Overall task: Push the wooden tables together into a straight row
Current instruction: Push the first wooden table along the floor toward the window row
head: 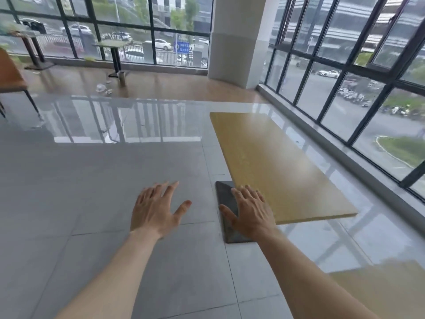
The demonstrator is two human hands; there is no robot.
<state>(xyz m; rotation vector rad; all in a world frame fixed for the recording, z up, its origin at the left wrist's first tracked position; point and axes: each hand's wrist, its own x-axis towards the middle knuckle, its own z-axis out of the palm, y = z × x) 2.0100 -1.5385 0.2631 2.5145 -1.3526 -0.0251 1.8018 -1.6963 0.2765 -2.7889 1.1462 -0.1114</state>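
Observation:
A long light wooden table (273, 162) runs away from me along the right-hand window wall; its dark square base (224, 192) shows under its near left edge. My right hand (249, 211) hovers with spread fingers over that near left edge, holding nothing; whether it touches the top I cannot tell. My left hand (156, 211) is stretched out open over the grey floor, left of the table and apart from it. Two smaller wooden tables (112, 43) (21, 34) on black posts stand far off by the back windows.
An orange chair (11, 74) stands at the left edge. A white pillar (236, 38) rises at the back corner. Scraps of litter (102, 88) lie near the far table's foot. Glossy grey tiles (103, 180) spread to my left. Another wooden surface (386, 284) shows at the bottom right.

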